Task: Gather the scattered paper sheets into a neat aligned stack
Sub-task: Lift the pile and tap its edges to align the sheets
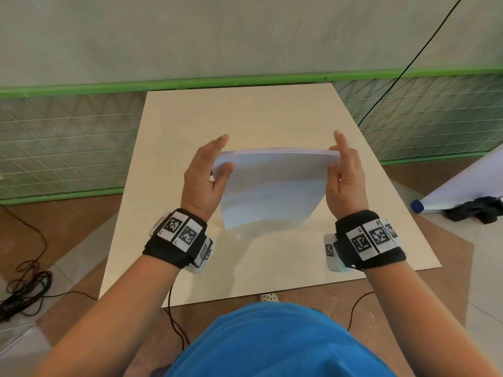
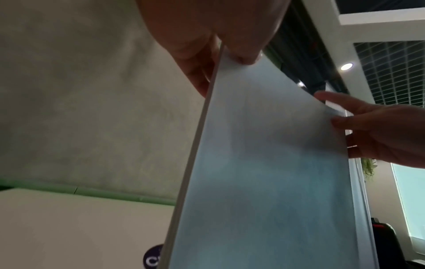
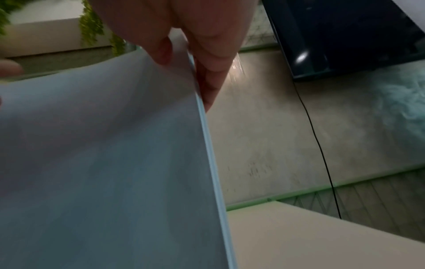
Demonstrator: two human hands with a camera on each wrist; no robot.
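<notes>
Two hands: both hold one paper stack [image 1: 272, 186] upright over the table [image 1: 190, 118].
Paper stack: white, matte, thin sheets; top edge looks flush in the head view, face bowed slightly toward the person; lower edge just above or at the tabletop, cannot tell contact.
Left hand [image 1: 205, 172]: thumb pressed on the near face, fingers [image 2: 200, 72] behind the left edge; pinching the stack.
Right hand [image 1: 344, 172]: thumb on the near face, fingers [image 3: 211, 76] behind the right edge; pinching the stack, index finger straight up past the top corner.
Table: smooth, pale cream, rectangular board.
Wrist bands: black fabric with square black-and-white markers, below each palm.
Beyond the fingertips: green wire mesh fence [image 1: 68, 142], pale wall above.
Right of right fingers: black cable [image 1: 408, 63] running down the wall; rolled white sheet with blue cap [image 1: 416, 205] on the floor.
Left of left fingers: tangled dark cords [image 1: 24, 289] on the floor.
Obstructions: none between fingers and stack.
</notes>
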